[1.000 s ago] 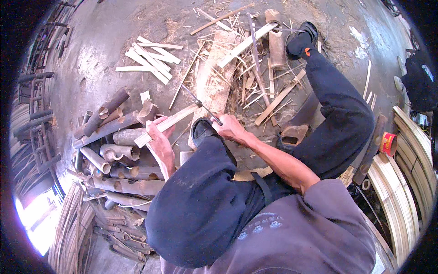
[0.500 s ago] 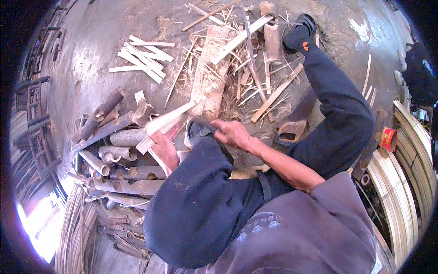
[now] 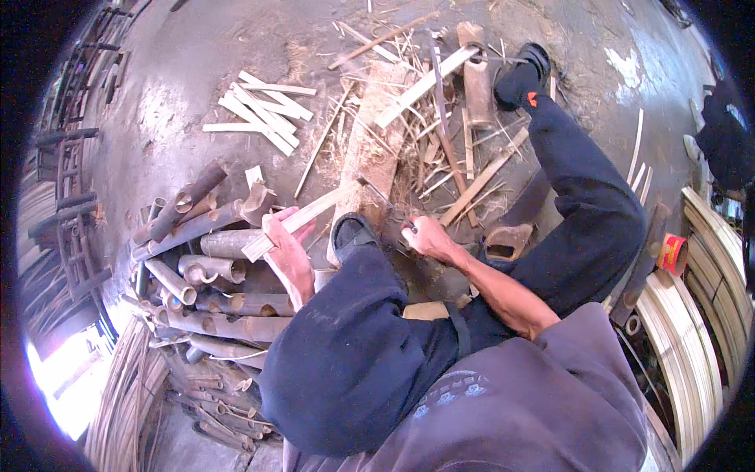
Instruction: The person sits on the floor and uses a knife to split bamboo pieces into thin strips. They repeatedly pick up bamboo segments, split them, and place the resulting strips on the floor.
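Observation:
My left hand (image 3: pixel 289 253) is wrapped round a pale split bamboo strip (image 3: pixel 311 219), possibly a few stacked together, which slants up and right over the toe of my left shoe (image 3: pixel 351 234). My right hand (image 3: pixel 431 238) is closed on the handle of a knife (image 3: pixel 383 194). The thin dark blade points up and left, its tip at the strip's far end; whether it touches cannot be told. Beneath the strip's end lies a worn wooden board (image 3: pixel 377 153), strewn with shavings.
A small pile of pale strips (image 3: pixel 263 110) lies on the floor, far left. Cut bamboo tubes (image 3: pixel 228 322) are stacked beside my left knee. An upright-looking bamboo piece (image 3: pixel 476 93) is near my right foot (image 3: pixel 521 77). Long bundled strips (image 3: pixel 680 338) and a red can (image 3: pixel 672 254) stand at right.
My right hand has moved a little right and down, and the knife blade now shows by the strip's far end. The blurred strip is now steady. The whole view has shifted slightly.

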